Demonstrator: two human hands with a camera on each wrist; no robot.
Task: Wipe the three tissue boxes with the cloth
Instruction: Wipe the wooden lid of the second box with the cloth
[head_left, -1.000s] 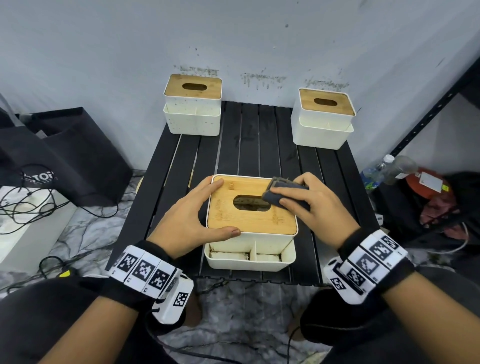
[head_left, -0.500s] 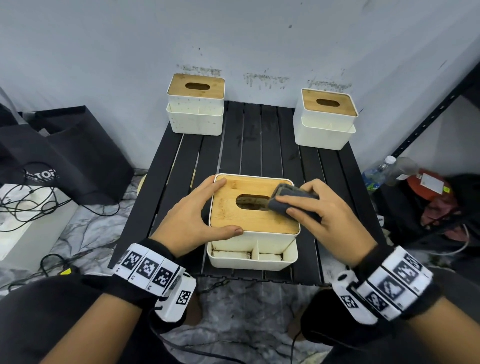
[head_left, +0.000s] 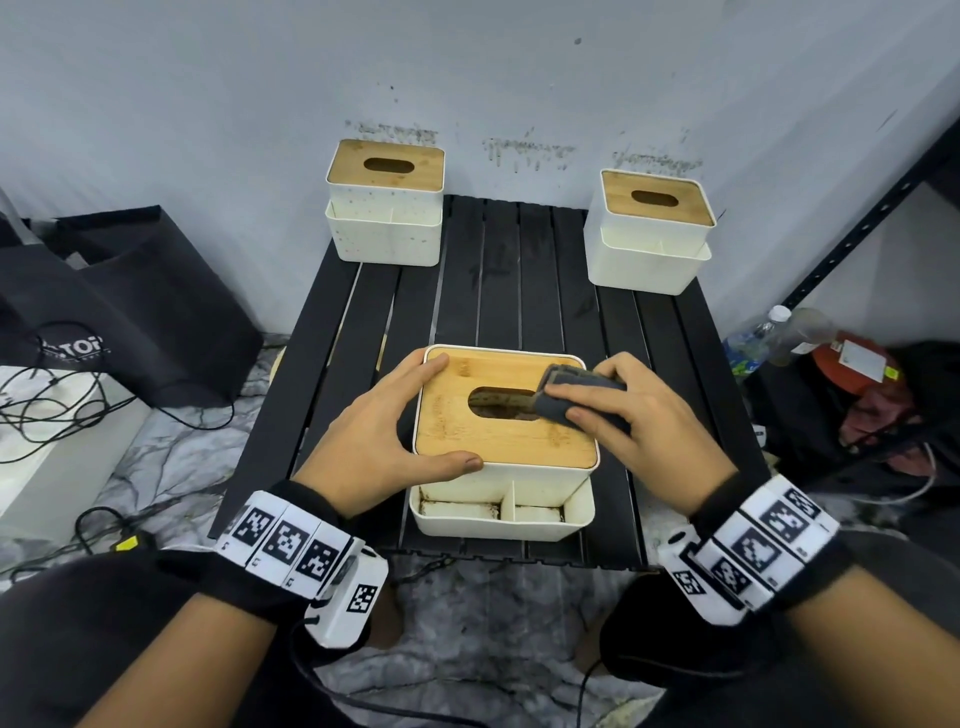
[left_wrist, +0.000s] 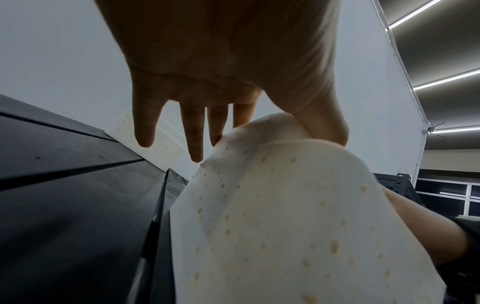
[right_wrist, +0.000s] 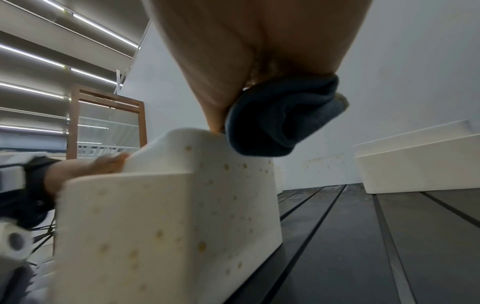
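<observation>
The near tissue box (head_left: 488, 436), white with a bamboo lid, stands at the table's front. My left hand (head_left: 431, 410) steadies its left side, thumb along the lid's front edge and index finger at the far left corner; in the left wrist view the fingers (left_wrist: 193, 133) hang straight beside the spotted box (left_wrist: 298, 226). My right hand (head_left: 592, 400) grips a folded dark grey cloth (head_left: 566, 387) pressed on the lid at the slot's right end. The right wrist view shows the cloth (right_wrist: 280, 119) bunched over the box (right_wrist: 168, 216). Two more tissue boxes stand at the back left (head_left: 387, 208) and back right (head_left: 649, 234).
The black slatted table (head_left: 519, 286) stands against a grey wall. A black bag (head_left: 130, 312) and cables lie on the floor at left. Bottles (head_left: 763, 332) and a red item (head_left: 857, 364) sit by a black rack at right.
My right hand has slid the cloth a little toward me along the right part of the lid. The left hand stays where it was on the box.
</observation>
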